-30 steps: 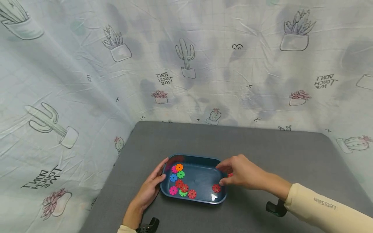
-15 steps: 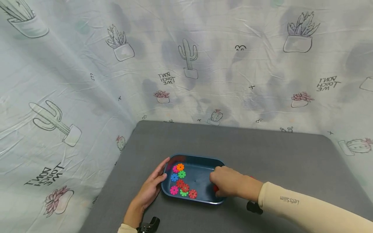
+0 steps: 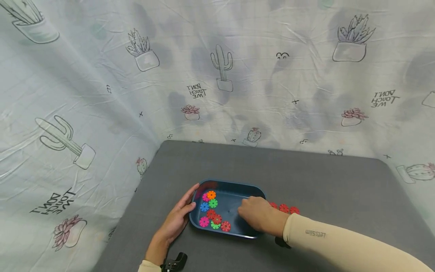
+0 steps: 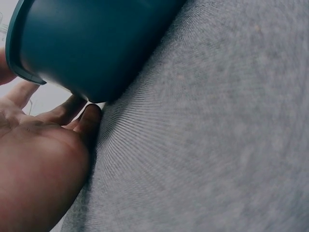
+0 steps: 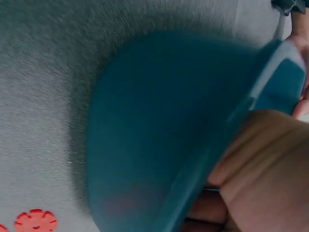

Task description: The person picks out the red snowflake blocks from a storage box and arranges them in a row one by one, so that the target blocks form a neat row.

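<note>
A dark blue oblong tray (image 3: 230,200) lies on the grey table. My left hand (image 3: 174,223) holds its left end, thumb at the rim and fingers along the outer wall (image 4: 96,43). My right hand (image 3: 259,214) reaches over the right rim into the tray, knuckles up. Its fingertips are hidden, so I cannot tell whether they pinch anything. In the tray's left half lie several notched snowflake discs: an orange disc (image 3: 211,195), a blue disc (image 3: 204,206), a green disc (image 3: 213,203), a pink disc (image 3: 204,221) and red ones, such as the red disc (image 3: 225,226) nearest my right hand.
Right of the tray a row of red snowflake discs (image 3: 283,208) lies on the table, partly behind my right wrist; one red disc (image 5: 35,221) shows in the right wrist view. A patterned curtain (image 3: 251,75) hangs behind the grey table (image 3: 323,177).
My right hand has moved left and down into the tray, covering the spot where a red disc lay. The red row beyond the right rim has come into sight. My left hand stays put.
</note>
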Available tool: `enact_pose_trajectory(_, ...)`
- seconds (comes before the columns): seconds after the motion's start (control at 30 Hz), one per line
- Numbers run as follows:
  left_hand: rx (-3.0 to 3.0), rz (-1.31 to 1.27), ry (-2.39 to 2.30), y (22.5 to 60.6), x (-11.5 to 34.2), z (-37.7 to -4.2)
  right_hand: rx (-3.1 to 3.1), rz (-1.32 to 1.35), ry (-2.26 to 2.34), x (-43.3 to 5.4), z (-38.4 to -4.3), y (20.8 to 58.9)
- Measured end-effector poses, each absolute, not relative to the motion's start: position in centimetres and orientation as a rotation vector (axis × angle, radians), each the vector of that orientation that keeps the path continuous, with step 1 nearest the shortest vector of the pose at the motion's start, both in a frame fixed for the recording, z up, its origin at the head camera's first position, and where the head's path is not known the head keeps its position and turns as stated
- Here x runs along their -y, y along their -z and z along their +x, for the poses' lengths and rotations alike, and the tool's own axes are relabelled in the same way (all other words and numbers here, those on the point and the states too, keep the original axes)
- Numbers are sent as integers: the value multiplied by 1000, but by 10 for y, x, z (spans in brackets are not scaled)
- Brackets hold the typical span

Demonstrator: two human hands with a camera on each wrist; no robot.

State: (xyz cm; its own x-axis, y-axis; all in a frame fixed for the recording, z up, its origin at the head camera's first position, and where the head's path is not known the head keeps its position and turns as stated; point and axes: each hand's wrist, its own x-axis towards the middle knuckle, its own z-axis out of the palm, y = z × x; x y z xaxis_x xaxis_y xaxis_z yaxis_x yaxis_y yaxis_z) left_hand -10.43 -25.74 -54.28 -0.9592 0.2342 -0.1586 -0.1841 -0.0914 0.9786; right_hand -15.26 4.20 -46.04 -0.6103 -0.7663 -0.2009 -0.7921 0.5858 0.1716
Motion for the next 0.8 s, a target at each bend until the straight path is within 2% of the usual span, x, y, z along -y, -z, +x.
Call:
enact_pose_trajectory(0.2,-1905,54,-2141,543,257,-104,-2667,-1292,-478,-24,-166,462)
enact_pose_trajectory(0.47,-1897,59,-2141,545,257,-104,-2631,-1341,-401,-4,-183,464)
enact_pose_trajectory(0.8,-1906,67,-2141,545,258,-105,-2585,-1398,-500,7,-185,467)
